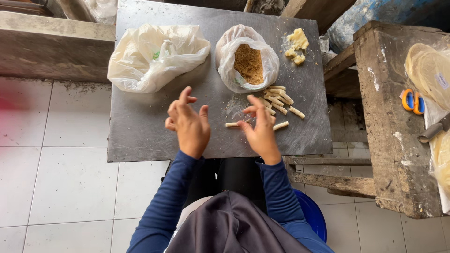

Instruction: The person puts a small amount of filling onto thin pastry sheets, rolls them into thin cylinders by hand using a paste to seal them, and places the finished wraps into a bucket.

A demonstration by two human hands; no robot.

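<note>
Grey metal table [140, 126]: left hand [189, 125] and right hand [260, 130] loosely open, empty, above rolled pastry sticks [279, 99].

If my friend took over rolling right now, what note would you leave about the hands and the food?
Left hand: raised over the metal board, fingers spread, holding nothing.
Right hand: also empty, fingertips next to one small roll.
Finished rolls: a little pile just beyond the right hand, plus one loose roll.
Open bag of brown crumbs behind them; pale dough lumps at the far right corner; closed white bag far left.
Done: about ten rolls. Left: the dough lumps.
</note>
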